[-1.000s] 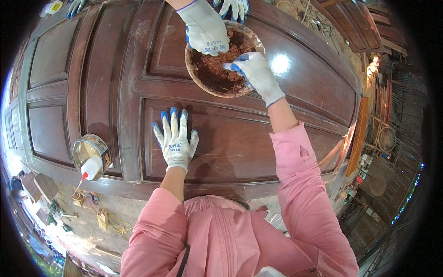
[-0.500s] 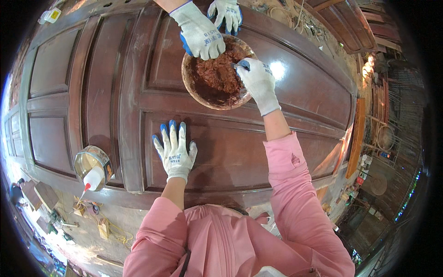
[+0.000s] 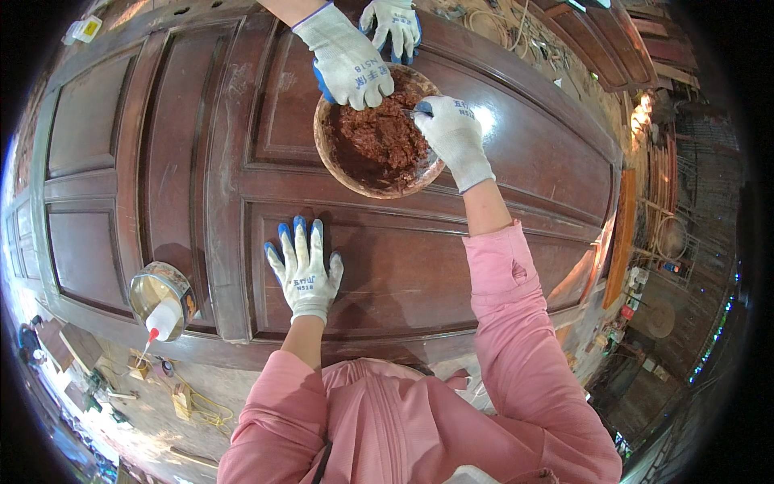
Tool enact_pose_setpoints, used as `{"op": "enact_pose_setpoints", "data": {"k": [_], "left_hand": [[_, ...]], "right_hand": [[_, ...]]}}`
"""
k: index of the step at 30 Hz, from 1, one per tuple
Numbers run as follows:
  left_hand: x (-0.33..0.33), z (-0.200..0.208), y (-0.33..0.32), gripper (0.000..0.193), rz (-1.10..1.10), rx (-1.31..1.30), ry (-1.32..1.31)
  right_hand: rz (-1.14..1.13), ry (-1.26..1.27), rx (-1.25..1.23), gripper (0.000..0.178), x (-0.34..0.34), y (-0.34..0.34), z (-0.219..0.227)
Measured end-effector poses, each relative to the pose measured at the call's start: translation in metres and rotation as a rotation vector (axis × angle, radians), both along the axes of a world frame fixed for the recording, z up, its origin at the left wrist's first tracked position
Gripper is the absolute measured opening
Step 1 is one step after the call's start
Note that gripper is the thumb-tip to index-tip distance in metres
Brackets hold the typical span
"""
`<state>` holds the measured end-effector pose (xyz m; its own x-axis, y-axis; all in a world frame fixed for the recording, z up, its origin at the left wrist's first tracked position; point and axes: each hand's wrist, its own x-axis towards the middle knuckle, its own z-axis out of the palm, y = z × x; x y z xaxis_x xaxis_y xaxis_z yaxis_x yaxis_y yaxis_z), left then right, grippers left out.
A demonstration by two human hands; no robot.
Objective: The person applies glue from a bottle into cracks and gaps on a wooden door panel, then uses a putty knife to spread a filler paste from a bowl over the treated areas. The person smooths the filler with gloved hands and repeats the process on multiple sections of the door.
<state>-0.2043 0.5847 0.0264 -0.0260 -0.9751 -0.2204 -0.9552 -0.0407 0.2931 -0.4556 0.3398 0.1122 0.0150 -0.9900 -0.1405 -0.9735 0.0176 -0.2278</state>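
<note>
My left hand (image 3: 303, 270), in a white work glove with blue fingertips, lies flat with spread fingers on a dark reddish-brown panelled wooden door (image 3: 379, 282). A round bowl (image 3: 363, 189) of thick, lumpy red-brown paste (image 3: 379, 137) stands beyond it on the same door. At the bowl's right side, my gloved right hand (image 3: 453, 139) is closed over the paste. A thin grey edge shows by its fingertips, too little to name what it grips. A co-worker's gloved hand (image 3: 355, 73) reaches into the bowl from the far side; their other hand (image 3: 393, 28) hangs at the bowl's far rim.
On the door's left stands an open tin (image 3: 145, 289), with a white red-tipped squeeze bottle (image 3: 165, 319) in it. A white plastic container (image 3: 84, 30) sits at the far left. Wood blocks and a yellow cord (image 3: 211, 415) lie on the ground. More panelled wood (image 3: 601, 40) stands far right.
My right hand has shifted slightly at the bowl's right side, still closed. The co-worker's hand in the paste has moved a little. My left hand stays flat on the door.
</note>
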Motion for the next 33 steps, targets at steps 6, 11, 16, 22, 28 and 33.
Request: {"op": "enact_pose_setpoints", "data": {"k": [6,11,16,22,28,33], "left_hand": [[0.0,0.0,-0.001,0.073,-0.004,-0.006,-0.003],[-0.001,0.001,-0.001,0.073,-0.003,0.004,-0.006],[0.0,0.0,0.0,0.073,-0.001,0.001,-0.003],[0.0,-0.002,0.0,0.074,-0.006,-0.019,-0.006],[0.0,-0.001,0.0,0.074,-0.003,-0.011,-0.007],[0.001,0.0,0.0,0.075,-0.004,-0.012,-0.003]], "right_hand": [[-0.023,-0.039,0.017,0.022,0.008,0.002,-0.005],[0.025,-0.022,-0.104,0.021,0.01,0.005,-0.008],[0.121,0.01,-0.066,0.022,0.014,0.004,0.0],[0.269,0.022,-0.125,0.019,0.007,-0.003,-0.004],[0.284,0.043,-0.023,0.019,0.008,-0.007,0.007],[0.256,0.0,0.1,0.02,0.009,-0.01,0.017]]}}
